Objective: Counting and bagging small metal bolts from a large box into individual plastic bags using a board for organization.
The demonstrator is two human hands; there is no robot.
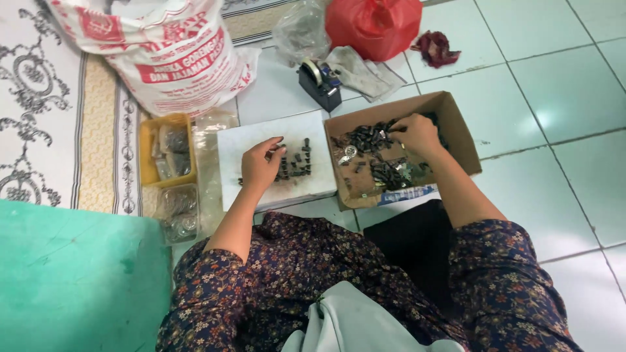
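My left hand [261, 164] rests on a white board [261, 133] on the floor, fingers curled next to a cluster of small dark metal parts [298, 164]. My right hand [416, 135] reaches into a shallow cardboard box [456, 124] filled with several small dark and silvery metal pieces [373, 138], fingertips pinching among them. Whether either hand holds a piece is hidden by the fingers.
A yellow tray [149, 156] with clear bags of parts lies left of the board, more bags [177, 212] below it. A tape dispenser [321, 83], red plastic bag [373, 25], large printed sack [166, 52], red cloth [435, 47] and green cushion [72, 280] surround the spot.
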